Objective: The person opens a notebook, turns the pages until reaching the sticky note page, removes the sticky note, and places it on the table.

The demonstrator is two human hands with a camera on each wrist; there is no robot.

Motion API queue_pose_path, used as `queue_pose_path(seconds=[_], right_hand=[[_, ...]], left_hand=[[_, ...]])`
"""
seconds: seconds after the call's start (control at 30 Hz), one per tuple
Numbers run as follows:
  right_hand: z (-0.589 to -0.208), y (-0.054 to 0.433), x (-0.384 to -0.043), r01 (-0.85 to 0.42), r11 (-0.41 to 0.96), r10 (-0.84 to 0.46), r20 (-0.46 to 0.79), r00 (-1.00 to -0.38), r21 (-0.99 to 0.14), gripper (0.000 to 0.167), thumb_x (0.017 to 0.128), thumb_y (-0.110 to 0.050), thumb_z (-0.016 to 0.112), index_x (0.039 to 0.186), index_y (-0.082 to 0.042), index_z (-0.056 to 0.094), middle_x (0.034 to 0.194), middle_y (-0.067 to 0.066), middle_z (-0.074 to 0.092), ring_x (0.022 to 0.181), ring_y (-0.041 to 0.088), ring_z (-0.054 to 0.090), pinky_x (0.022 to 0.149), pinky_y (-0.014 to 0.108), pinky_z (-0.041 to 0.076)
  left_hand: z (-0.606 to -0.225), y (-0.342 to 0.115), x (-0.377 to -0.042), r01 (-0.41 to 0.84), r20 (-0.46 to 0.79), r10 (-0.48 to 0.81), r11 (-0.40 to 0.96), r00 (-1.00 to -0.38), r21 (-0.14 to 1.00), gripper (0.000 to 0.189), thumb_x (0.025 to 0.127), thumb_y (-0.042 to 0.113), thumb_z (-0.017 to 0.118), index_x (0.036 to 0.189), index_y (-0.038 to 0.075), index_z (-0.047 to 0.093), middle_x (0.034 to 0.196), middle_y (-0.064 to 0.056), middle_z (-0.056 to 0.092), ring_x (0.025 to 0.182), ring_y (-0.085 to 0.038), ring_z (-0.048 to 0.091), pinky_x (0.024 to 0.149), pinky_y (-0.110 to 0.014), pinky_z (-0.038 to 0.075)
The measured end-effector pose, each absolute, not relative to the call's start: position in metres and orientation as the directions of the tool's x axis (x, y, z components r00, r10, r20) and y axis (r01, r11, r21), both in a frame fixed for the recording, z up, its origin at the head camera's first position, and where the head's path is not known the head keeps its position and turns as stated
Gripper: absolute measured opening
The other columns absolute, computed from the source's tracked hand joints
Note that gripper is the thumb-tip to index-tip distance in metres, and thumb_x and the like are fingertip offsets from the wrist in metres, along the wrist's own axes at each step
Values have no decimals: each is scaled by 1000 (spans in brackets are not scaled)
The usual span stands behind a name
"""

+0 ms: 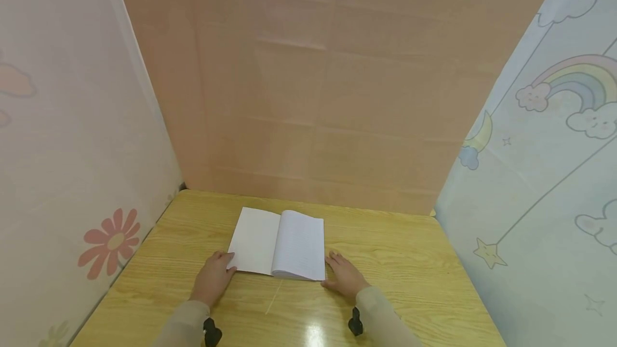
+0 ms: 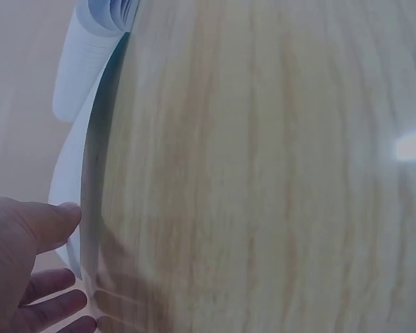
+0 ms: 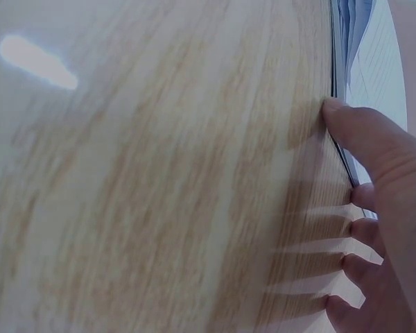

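An open notebook [image 1: 301, 245] lies on the wooden table, with a plain white left side and lined pages bulging on the right. My left hand [image 1: 213, 278] is at its lower left corner, thumb and fingertips touching the edge. In the left wrist view the left thumb [image 2: 59, 223] overlaps the white sheet, and the other fingers extend beside it. At the lower right corner is my right hand [image 1: 346, 276]. Its thumb [image 3: 353, 128] touches the notebook's near edge in the right wrist view, while the other fingers are spread along the right side, tips down at the table.
The wooden table [image 1: 400, 261] extends on both sides of the notebook. Behind it hangs a creased tan sheet [image 1: 308, 95]. Pale printed walls stand left and right, with a flower [image 1: 114, 241] on one and a rainbow [image 1: 578, 79] on the other.
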State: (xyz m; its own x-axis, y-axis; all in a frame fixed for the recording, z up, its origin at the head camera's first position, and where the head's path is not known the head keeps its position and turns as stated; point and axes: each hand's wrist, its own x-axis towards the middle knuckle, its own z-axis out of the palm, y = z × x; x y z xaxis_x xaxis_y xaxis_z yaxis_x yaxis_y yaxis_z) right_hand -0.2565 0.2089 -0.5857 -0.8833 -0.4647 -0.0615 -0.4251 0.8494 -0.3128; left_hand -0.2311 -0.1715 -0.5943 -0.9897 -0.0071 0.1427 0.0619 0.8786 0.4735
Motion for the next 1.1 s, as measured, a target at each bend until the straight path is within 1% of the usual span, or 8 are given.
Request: queue_pose_path(seconds=[0.4,0.6,0.8,0.87,0.93,1.1], right_hand=[[-589,209,-259,-421,852,-460,-63,-886,-311,76,86,-46,68,142,0,44,150,23,37,137,43,36,110,54,33],[-591,209,-260,-416,856,-455,-67,-888,-308,76,86,-46,69,142,0,44,150,23,37,137,43,36,110,54,33],[-587,207,-259,-412,856,-453,-71,-889,-313,76,87,-45,68,142,1,43,151,23,36,138,43,35,110,55,32],[-586,207,-258,-408,855,-453,-78,-888,-319,76,87,-45,68,142,1,43,151,23,35,138,43,34,110,55,32],[-585,206,-258,-408,852,-455,-79,-887,-328,76,86,-44,69,141,2,44,150,24,35,138,44,34,110,56,31],[-585,206,-258,-400,857,-448,-88,-890,-324,76,87,-46,68,142,1,43,151,23,35,138,43,34,110,55,31]], left_hand=[[-595,-172,-232,79,144,21,908,-989,410,37,83,16,75,117,2,67,118,-21,62,107,-41,59,85,-55,50],[-598,-174,-235,81,139,27,910,-990,406,36,82,18,75,115,3,68,115,-18,63,105,-38,59,84,-55,50],[-589,-174,-242,90,115,49,919,-992,383,32,82,15,75,110,2,68,109,-18,64,98,-37,62,78,-52,53],[-580,-172,-246,100,133,54,922,-990,374,31,82,12,75,109,1,68,108,-20,64,95,-37,63,76,-51,54],[-569,-166,-250,117,178,56,926,-982,358,31,81,11,75,109,1,68,107,-20,64,94,-37,63,75,-49,54],[-535,-142,-260,206,320,88,911,-943,357,31,80,11,76,109,6,69,112,-16,63,99,-34,61,77,-46,54]])
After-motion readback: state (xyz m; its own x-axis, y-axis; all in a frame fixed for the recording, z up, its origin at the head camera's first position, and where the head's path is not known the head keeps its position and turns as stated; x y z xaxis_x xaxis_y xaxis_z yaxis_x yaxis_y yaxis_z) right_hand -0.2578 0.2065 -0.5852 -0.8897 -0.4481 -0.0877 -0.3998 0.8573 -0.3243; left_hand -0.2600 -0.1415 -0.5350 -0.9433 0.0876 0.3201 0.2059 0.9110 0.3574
